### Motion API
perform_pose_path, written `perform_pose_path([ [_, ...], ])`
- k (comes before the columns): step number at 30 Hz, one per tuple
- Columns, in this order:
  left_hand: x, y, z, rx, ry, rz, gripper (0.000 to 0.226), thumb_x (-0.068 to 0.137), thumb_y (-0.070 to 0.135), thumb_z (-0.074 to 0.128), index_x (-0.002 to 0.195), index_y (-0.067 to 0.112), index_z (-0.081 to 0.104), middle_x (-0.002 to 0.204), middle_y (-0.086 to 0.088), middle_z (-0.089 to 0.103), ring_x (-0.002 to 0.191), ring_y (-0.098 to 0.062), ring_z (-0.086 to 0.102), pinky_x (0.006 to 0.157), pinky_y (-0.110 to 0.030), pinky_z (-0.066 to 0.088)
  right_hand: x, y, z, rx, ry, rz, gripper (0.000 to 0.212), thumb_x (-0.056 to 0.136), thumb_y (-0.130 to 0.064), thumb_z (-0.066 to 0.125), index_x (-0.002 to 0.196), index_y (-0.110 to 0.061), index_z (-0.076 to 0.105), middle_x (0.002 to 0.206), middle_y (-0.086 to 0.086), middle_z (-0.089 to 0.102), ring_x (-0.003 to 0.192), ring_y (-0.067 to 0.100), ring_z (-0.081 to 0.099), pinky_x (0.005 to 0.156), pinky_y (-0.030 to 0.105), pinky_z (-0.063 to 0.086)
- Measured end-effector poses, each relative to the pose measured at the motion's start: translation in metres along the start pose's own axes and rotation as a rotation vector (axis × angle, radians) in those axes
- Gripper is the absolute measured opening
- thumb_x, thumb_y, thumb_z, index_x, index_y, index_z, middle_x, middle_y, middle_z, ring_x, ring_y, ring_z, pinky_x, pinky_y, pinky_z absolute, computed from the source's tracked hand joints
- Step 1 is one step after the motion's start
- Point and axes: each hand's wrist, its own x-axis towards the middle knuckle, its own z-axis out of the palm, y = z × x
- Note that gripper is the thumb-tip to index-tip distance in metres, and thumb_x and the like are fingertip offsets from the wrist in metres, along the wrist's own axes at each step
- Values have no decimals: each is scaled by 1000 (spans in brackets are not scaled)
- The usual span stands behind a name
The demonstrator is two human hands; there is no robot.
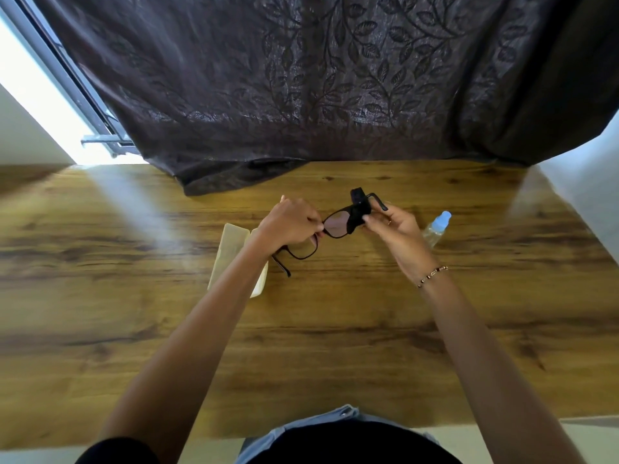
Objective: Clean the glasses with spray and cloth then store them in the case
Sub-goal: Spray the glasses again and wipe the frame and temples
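Glasses [330,231] are held above the counter [335,329], long axis running from the left hand [289,226], pinched at the bridge, up to the right hand [395,229]. Cloth [359,209] is pressed by that hand around the far lens, while the case [231,249] lies below the left wrist, the nearer side for storing.

No text, label, brand or number can be read anywhere. The small clear plastic spray bottle [436,228] right of centre and the cream-coloured rectangular case [229,249] left of centre show none.
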Motion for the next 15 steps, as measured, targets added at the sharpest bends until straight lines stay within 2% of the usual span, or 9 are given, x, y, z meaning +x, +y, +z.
perform_pose_path([
  [2,-1,0,-3,8,-21,11,25,96,21,50,78,25,67,89,7,73,95,-10,62,119,-50,6,3,-3,0,-129,-22,-66,31,87,-5,64,111,-25,64,120,4,63,105,12,60,93,26,48],
  [5,-2,0,-4,-29,-47,15,25,95,20,52,75,26,66,84,8,73,90,-8,64,115,-49,21,6,-7,2,-243,-8,-117,31,86,-7,66,99,-35,64,106,-7,66,96,0,61,85,16,47],
  [7,-2,0,-2,-36,-47,-4,25,95,20,52,77,25,68,84,8,73,90,-7,64,117,-49,17,6,-9,5,-305,-18,-144,29,87,-8,66,98,-35,64,102,-9,68,97,2,62,81,14,48],
  [9,-2,1,-1,-35,-54,-40,24,95,21,52,80,25,69,86,7,74,93,-8,63,118,-48,15,6,-8,7,-322,-15,-174,28,87,-6,65,100,-31,64,104,-7,68,97,9,63,84,21,51],
  [13,-1,3,-1,-64,-64,-84,22,95,22,52,86,23,72,89,6,74,99,-12,62,112,-41,30,1,-12,9,-279,5,-218,34,87,-2,62,99,-34,63,115,4,65,90,14,66,82,23,53],
  [15,0,3,-2,-13,-70,-90,23,95,23,50,93,20,73,94,4,74,101,-15,62,105,-34,34,-2,-15,11,-243,5,-240,30,87,-2,62,102,-28,63,118,10,63,90,16,68,84,24,54],
])
